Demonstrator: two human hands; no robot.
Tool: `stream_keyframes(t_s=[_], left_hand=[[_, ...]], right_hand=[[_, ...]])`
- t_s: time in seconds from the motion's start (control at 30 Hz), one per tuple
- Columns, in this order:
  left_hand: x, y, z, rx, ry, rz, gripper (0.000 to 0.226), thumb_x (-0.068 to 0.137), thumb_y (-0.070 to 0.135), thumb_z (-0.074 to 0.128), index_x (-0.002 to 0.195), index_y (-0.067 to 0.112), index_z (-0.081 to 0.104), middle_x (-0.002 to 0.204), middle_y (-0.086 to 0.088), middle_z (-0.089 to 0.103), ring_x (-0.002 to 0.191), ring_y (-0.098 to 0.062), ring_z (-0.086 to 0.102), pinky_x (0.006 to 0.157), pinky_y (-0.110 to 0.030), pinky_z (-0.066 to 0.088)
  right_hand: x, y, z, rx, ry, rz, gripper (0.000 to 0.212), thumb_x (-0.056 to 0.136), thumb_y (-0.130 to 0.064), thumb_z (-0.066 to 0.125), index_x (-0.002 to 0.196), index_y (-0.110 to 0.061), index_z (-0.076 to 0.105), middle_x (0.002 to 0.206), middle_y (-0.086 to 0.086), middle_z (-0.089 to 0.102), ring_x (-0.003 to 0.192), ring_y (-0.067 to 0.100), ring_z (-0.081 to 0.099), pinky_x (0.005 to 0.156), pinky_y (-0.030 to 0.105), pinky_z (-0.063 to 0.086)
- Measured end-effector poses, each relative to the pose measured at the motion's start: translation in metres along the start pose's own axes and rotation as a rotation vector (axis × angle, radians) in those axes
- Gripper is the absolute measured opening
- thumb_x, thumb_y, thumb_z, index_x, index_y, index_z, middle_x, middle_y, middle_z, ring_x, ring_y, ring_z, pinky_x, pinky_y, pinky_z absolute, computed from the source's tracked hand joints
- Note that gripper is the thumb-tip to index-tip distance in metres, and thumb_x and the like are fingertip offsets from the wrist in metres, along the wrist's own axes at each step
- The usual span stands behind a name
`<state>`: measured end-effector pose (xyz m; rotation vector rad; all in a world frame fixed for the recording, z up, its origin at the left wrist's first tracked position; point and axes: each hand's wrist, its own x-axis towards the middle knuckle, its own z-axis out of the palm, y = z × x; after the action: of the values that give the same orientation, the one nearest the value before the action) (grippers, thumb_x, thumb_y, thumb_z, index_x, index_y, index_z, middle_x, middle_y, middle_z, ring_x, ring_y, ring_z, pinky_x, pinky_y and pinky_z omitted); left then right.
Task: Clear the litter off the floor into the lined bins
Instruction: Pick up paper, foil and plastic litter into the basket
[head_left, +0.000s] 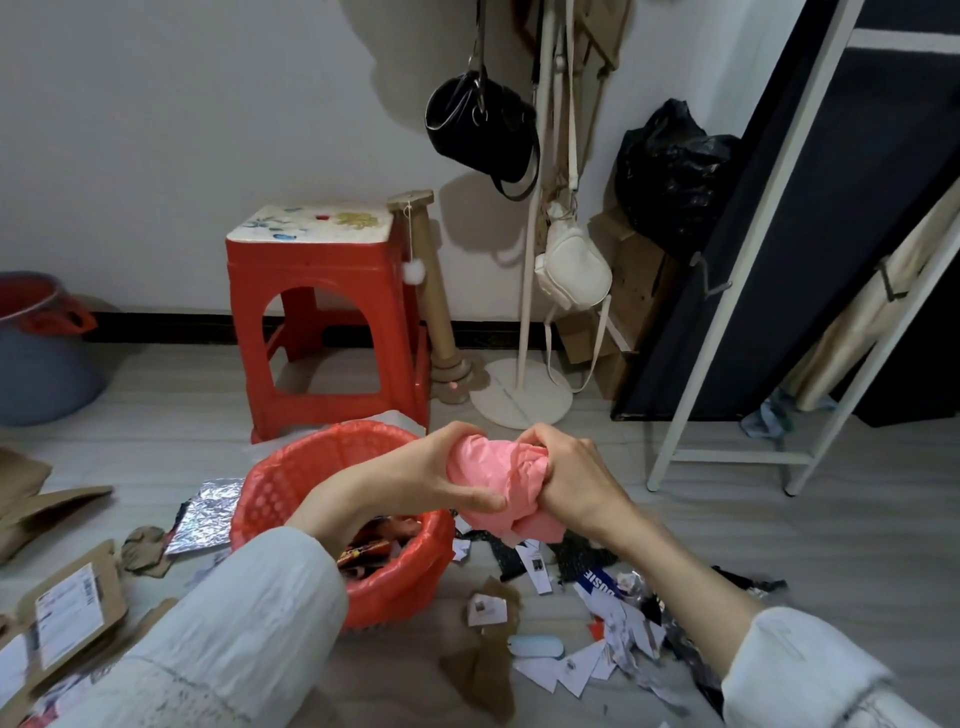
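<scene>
Scrunching pink plastic wrap (491, 480) — our left hand (441, 475) and right hand (574, 480) both clench it, just right of the red lined bin (291, 483); next we'd likely drop it in — scraps (613, 634) remain near right.

Count: 2 bins, red basket (332, 499) mid-floor, blue bin (36, 358) at left floor edge. 1 red stool (327, 306). 2 hanging bags: black bag (480, 130), white bag (571, 265). 1 foil sheet (208, 514). 1 pink wad (498, 483). Paper scraps (597, 639): too many to count.
</scene>
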<state>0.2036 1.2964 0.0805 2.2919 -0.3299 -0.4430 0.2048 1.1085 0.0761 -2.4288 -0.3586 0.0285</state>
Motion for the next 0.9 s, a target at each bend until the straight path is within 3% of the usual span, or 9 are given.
stream_keyframes(t_s=[0.17,0.3,0.37,0.5,0.6,0.7,0.77,0.9], left_hand=[[0.002,-0.007,0.004,0.115,0.164,0.035,0.062,0.069,0.032,0.079,0.118,0.021,0.043,0.095,0.01,0.054,0.081,-0.004,0.057,0.064,-0.016,0.049],[0.01,-0.027,-0.007,0.232,0.329,0.037,0.044,0.069,0.026,0.077,0.104,0.014,0.054,0.095,-0.003,0.065,0.087,-0.021,0.06,0.077,-0.039,0.051],[0.011,-0.042,-0.014,0.247,0.387,0.007,0.036,0.07,0.025,0.075,0.099,0.016,0.055,0.092,-0.003,0.066,0.088,-0.024,0.06,0.075,-0.04,0.05],[0.001,-0.094,-0.026,0.309,0.562,-0.187,0.035,0.075,0.028,0.073,0.104,0.021,0.056,0.089,-0.005,0.065,0.088,-0.031,0.06,0.068,-0.035,0.045],[-0.002,-0.15,-0.029,0.292,0.655,-0.363,0.041,0.078,0.032,0.071,0.114,0.026,0.054,0.095,-0.013,0.069,0.089,-0.034,0.063,0.073,-0.039,0.051],[0.008,-0.19,-0.021,0.359,0.692,-0.453,0.042,0.083,0.026,0.061,0.122,0.026,0.046,0.104,-0.015,0.066,0.094,-0.036,0.061,0.074,-0.041,0.049],[0.02,-0.211,-0.012,0.433,0.681,-0.479,0.035,0.085,0.025,0.055,0.116,0.018,0.042,0.108,-0.014,0.061,0.096,-0.038,0.06,0.072,-0.041,0.044],[0.055,-0.242,0.007,0.687,0.452,-0.508,0.039,0.09,0.029,0.05,0.124,0.02,0.035,0.115,-0.008,0.047,0.098,-0.034,0.056,0.066,-0.039,0.043]], right_hand=[[0.008,-0.002,0.009,0.068,0.005,0.035,0.028,0.076,-0.016,0.064,0.104,-0.023,0.061,0.098,0.0,0.067,0.088,0.017,0.06,0.07,0.028,0.051],[0.015,-0.004,0.028,0.203,-0.07,0.031,0.045,0.077,-0.014,0.064,0.119,-0.028,0.055,0.104,-0.003,0.062,0.097,0.015,0.058,0.079,0.026,0.05],[0.022,-0.006,0.04,0.229,-0.109,0.013,0.048,0.081,-0.013,0.059,0.127,-0.027,0.051,0.111,-0.002,0.061,0.103,0.014,0.057,0.086,0.027,0.049],[0.038,-0.005,0.066,0.307,-0.197,0.002,0.051,0.088,-0.016,0.058,0.136,-0.02,0.044,0.132,-0.003,0.055,0.122,0.011,0.051,0.103,0.026,0.04],[0.05,0.005,0.104,0.098,-0.277,-0.028,0.052,0.091,-0.024,0.052,0.141,-0.025,0.036,0.142,0.001,0.046,0.132,0.017,0.042,0.11,0.032,0.035],[0.06,0.018,0.144,-0.068,-0.335,-0.08,0.052,0.096,-0.025,0.045,0.145,-0.022,0.029,0.153,0.0,0.028,0.144,0.014,0.018,0.117,0.031,0.015],[0.068,0.026,0.166,-0.138,-0.321,-0.115,0.052,0.098,-0.027,0.043,0.147,-0.019,0.027,0.156,-0.001,0.022,0.146,0.012,0.007,0.117,0.028,0.005],[0.085,0.046,0.202,-0.205,-0.287,-0.126,0.057,0.097,-0.033,0.044,0.148,-0.019,0.022,0.158,-0.001,0.013,0.146,0.012,-0.002,0.118,0.03,-0.003]])
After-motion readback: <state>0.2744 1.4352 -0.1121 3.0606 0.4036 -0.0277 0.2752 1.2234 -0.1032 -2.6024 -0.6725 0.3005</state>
